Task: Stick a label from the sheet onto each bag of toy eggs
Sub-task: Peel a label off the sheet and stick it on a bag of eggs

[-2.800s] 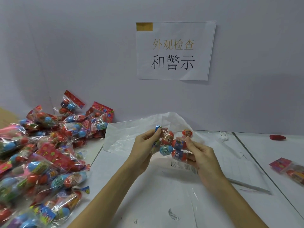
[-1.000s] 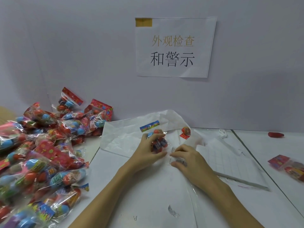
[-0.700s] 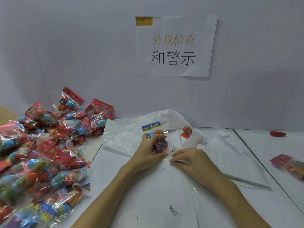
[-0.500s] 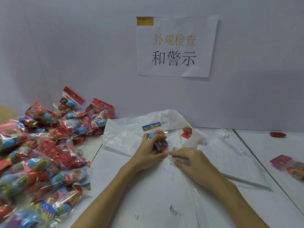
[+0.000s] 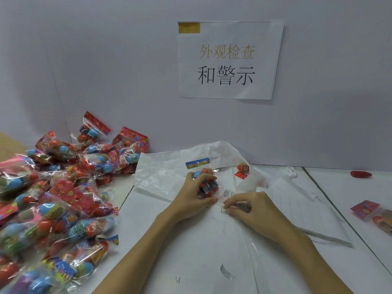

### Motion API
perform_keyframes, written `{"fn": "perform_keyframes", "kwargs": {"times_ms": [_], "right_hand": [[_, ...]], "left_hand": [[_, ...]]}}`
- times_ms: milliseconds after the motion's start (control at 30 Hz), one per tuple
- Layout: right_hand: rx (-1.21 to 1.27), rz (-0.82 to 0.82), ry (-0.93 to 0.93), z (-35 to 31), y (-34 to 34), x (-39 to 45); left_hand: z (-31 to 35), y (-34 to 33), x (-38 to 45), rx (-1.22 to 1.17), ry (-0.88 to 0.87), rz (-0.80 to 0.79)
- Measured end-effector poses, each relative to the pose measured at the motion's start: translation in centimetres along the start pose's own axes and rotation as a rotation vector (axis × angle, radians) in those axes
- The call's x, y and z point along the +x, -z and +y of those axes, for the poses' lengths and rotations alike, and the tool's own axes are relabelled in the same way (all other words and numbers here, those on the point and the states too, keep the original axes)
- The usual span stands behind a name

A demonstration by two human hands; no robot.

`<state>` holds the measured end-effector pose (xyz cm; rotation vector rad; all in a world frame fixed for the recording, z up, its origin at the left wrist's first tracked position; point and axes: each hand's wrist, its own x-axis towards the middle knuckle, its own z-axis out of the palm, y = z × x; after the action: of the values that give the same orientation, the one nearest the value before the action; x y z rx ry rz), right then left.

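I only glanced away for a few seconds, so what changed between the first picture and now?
The bag of toy eggs came down from mid-air onto the white table. The left hand keeps its grip on it; the right hand now presses a printed label onto the bag's clear plastic. The pile of bags and wall sign stayed put.

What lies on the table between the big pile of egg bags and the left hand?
In the head view, only crumpled white paper lies between the pile and the left hand; no bag rests there.
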<state>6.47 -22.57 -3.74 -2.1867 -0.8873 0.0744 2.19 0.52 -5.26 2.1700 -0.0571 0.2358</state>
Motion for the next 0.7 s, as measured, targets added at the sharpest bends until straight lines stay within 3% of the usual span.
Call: {"fn": "perform_keyframes", "kwargs": {"times_ms": [200,300,700], "right_hand": [[-0.135,0.004,0.086,-0.5,-0.8,0.3],[-0.114,-0.052,0.068,-0.2,0.0,0.2],[-0.051,0.028,0.077,-0.8,-1.0,0.0]], "left_hand": [[-0.3,-0.1,0.0,0.003,-0.014,0.002],[-0.3,0.0,0.2,0.015,-0.009,0.001],[-0.8,-0.2,0.3,-0.032,-0.028,0.012]]}}
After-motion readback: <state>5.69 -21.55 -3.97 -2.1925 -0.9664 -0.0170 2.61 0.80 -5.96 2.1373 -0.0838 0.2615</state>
